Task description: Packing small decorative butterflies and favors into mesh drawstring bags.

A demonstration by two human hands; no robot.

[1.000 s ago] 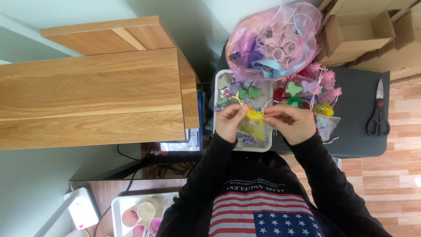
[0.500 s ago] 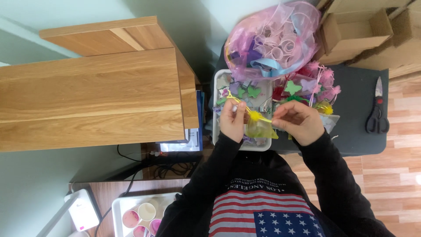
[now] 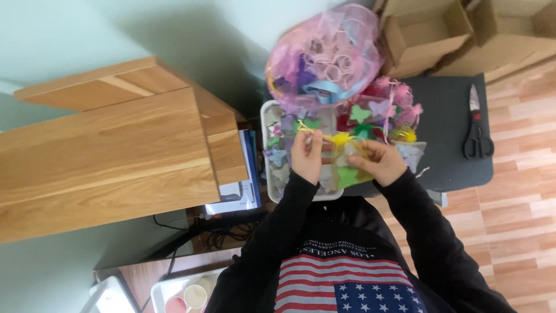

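Note:
Both my hands meet over a white tray (image 3: 267,119) filled with small coloured paper butterflies. My left hand (image 3: 307,156) and my right hand (image 3: 379,162) hold a small sheer pouch (image 3: 346,168) between them, with a yellow ribbon (image 3: 339,139) at its top and a green piece inside. The left fingers pinch the ribbon's end. Black sleeves cover both arms.
A large pink sheer bag (image 3: 324,58) of rings and ribbons sits behind the tray. Black scissors (image 3: 476,130) lie on the dark table (image 3: 452,116) at right. A wooden desk (image 3: 110,156) stands at left, cardboard boxes (image 3: 428,29) behind, and a tray of cups (image 3: 185,293) below.
My hands have spread slightly apart, drawing the yellow ribbon out across the top of the pouch. The view shifted a little.

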